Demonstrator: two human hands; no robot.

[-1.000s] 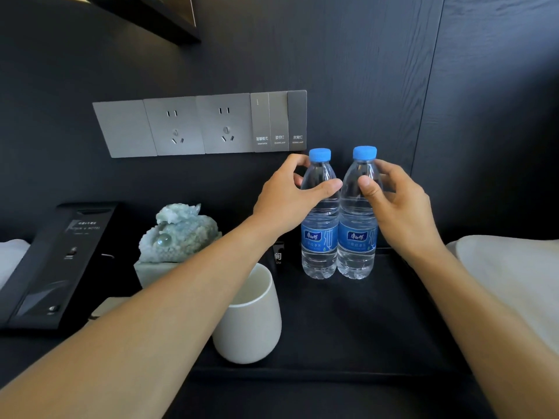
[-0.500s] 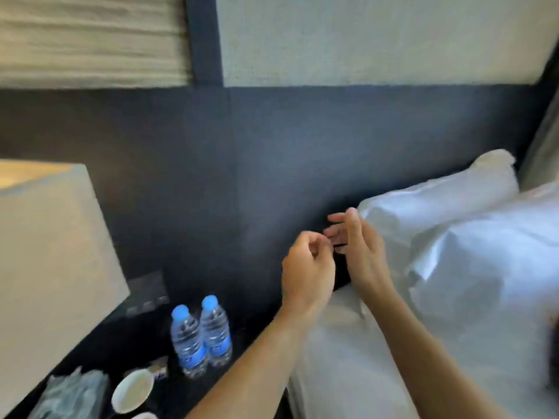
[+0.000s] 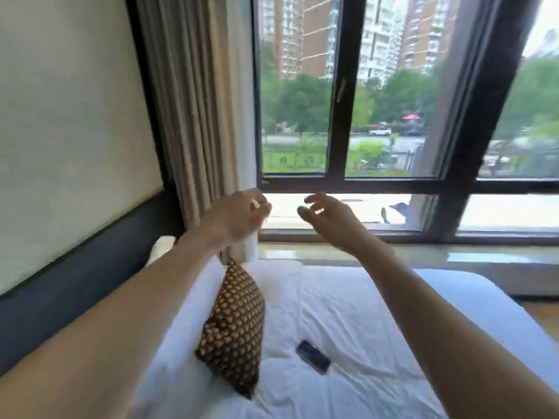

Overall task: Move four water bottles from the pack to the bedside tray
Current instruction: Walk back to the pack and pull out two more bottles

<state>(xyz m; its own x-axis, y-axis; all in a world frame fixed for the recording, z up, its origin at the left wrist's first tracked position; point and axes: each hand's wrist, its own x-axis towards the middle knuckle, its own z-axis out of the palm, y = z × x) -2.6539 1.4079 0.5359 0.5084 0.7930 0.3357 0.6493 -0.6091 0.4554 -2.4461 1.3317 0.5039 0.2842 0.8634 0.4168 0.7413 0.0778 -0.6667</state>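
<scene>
Head view: left hand (image 3: 239,216) and right hand (image 3: 325,214) raised over bed (image 3: 348,322), fingers loosely curled, empty.

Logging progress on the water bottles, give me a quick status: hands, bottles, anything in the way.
Left hand and right hand both empty, raised over the bed. No bottles, pack or tray in view. Patterned cushion and dark phone lie on the bed.

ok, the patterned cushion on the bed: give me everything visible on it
The patterned cushion is a square-looking fabric pillow, dark brown with a repeating gold motif. It stands on edge, one corner up toward the window, another pointing down at the camera, and sinks into the white bedding. It leans against the white pillows on its left. A dark phone-like object lies apart on its right. Neither hand touches it.
</scene>
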